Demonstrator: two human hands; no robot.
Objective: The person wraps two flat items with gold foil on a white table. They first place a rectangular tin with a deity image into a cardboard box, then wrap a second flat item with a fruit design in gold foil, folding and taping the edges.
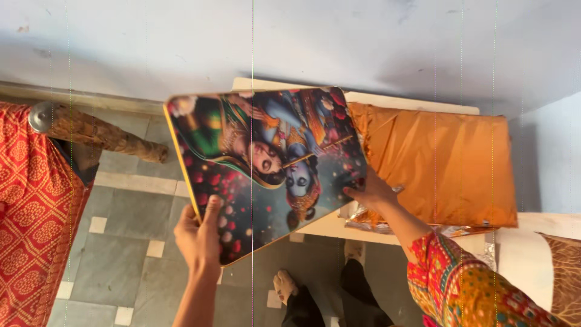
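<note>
Glossy picture board (266, 169), flat, rectangular, yellow-edged, tilted; my left hand (198, 239) grips lower edge, my right hand (370, 192) grips right edge. Shiny orange foil package (448, 169) behind on white tabletop (330, 225).

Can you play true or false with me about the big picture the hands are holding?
1. Both hands hold the picture board. True: the left hand grips its lower edge and the right hand its right edge.
2. The board lies flat on the floor. False: it is lifted and tilted.
3. An orange wrapped bundle sits on the white table. True.
4. The floor is green carpet. False: it has grey tiles.
</note>
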